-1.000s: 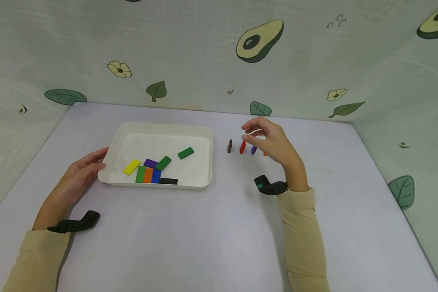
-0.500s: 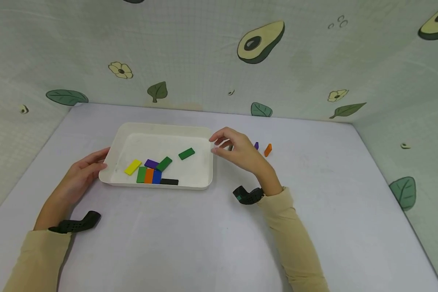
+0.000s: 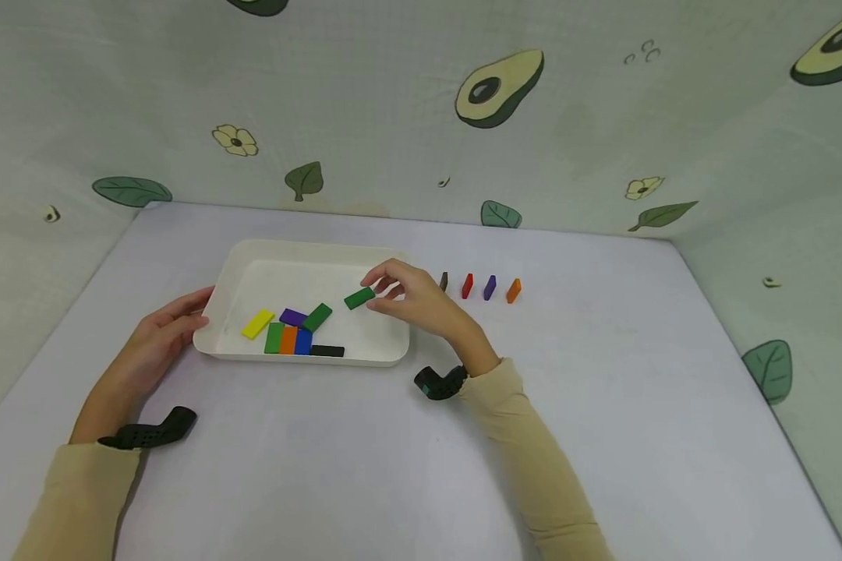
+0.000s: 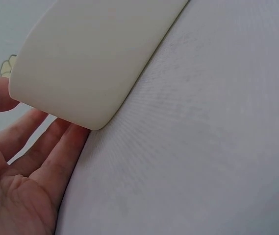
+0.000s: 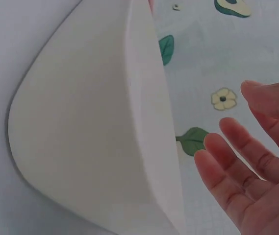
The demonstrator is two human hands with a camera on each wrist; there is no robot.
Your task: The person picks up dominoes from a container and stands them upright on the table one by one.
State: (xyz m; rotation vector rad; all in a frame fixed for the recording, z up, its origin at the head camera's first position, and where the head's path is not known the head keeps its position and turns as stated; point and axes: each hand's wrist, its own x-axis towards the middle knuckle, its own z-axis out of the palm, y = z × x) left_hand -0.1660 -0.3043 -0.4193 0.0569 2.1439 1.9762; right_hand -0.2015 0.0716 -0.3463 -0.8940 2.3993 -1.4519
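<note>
My left hand (image 3: 164,331) holds the white tray (image 3: 217,265) by its left end; in the left wrist view the thumb is at the rim, the fingers against the wall (image 4: 80,63). Over the tray's right part reaches my right hand (image 3: 410,294), fingers spread with nothing between them. Just beyond its fingertips lies a green domino (image 3: 359,298). Other dominoes lie flat to the left: a second green one (image 3: 317,316), a purple one (image 3: 293,318), a yellow one (image 3: 258,323), and a light green, an orange (image 3: 288,340), a blue and a black one (image 3: 327,351) along the near wall.
Right of the tray several dominoes stand upright in a row: dark brown (image 3: 444,281), red (image 3: 467,286), purple (image 3: 489,287) and orange (image 3: 514,291). A patterned cloth (image 3: 393,117) hangs behind the white table (image 3: 323,452).
My right hand has moved left from above the standing dominoes, across the tray's right rim and over the tray, uncovering the row. My left hand stays at the tray's left end.
</note>
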